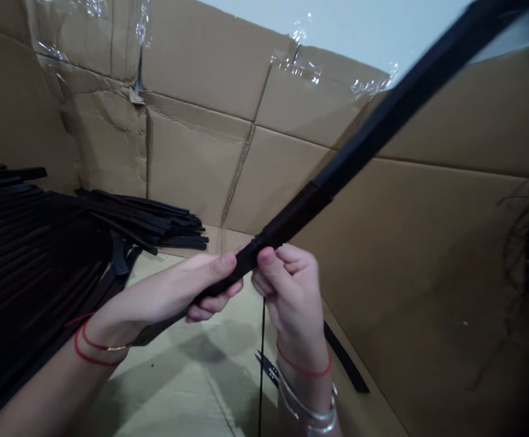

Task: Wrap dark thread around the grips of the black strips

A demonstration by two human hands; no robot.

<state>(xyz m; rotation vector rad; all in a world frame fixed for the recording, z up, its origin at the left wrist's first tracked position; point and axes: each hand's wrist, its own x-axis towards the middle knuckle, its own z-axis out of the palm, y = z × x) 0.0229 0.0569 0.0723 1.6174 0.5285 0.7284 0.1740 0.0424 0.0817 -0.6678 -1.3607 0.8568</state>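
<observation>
Left hand (200, 288) and right hand (289, 288), fingers closed, grip black strap (373, 124) running diagonally; more black straps (136, 215) pile at left against cardboard wall (200, 158).

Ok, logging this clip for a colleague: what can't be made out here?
Head view:
- Far end of the black strip: blurred, cut off by the top right edge.
- Strip's section inside the left hand and right hand: hidden by the fingers.
- Pile of black straps: left ends cut off by the left edge, lower part hidden by the left forearm.
</observation>
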